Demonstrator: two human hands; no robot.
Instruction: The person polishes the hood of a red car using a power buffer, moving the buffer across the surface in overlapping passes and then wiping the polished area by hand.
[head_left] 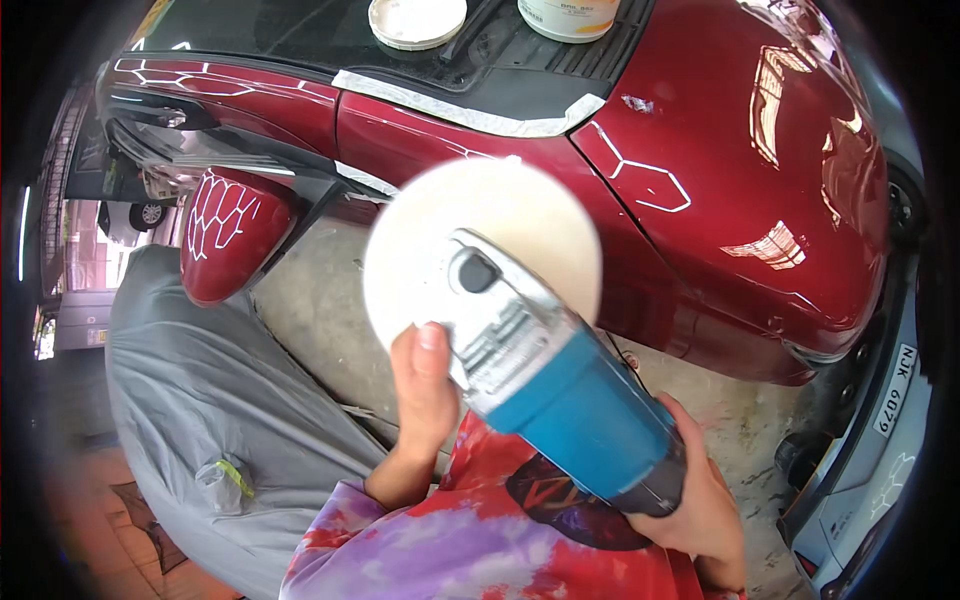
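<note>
A blue angle polisher (585, 405) with a silver metal head is held up in front of my body. Its large round off-white pad (540, 205) is beside the red car's side panel; whether they touch, I cannot tell. My left hand (425, 375) grips the polisher near its head, thumb up along the side, the other fingers hidden. Around the black rear end of the tool, my right hand (695, 490) is closed. White masking tape (450, 113) runs along the base of the car's windshield, above the glossy red fender (690, 200).
A white tub (570, 18) and a round white lid (417, 20) rest by the windshield. The red side mirror (235, 235) juts out at left, over a grey-covered bulk (220, 370) with a small plastic bag (225, 485) on it. Another vehicle (860, 510) stands at right.
</note>
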